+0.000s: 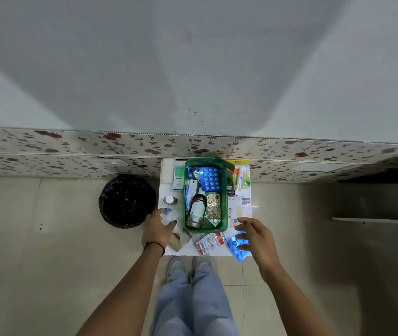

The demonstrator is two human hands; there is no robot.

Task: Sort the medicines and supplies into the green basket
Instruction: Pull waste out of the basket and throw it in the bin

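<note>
The green basket sits on a small white table. It holds a blue blister pack, a brown bottle with a green label, a gold blister pack and other strips. My left hand is at the basket's near left corner, fingers curled on a clear plastic item. My right hand is spread over a second blue blister pack at the table's near right corner, fingertips on it. A red-and-white blister strip lies between my hands.
Left of the basket are a green-white box and a small white-capped bottle; a tan roll lies near my left wrist. Tubes and plaster packs lie right. A black-bagged bin stands on the floor, left.
</note>
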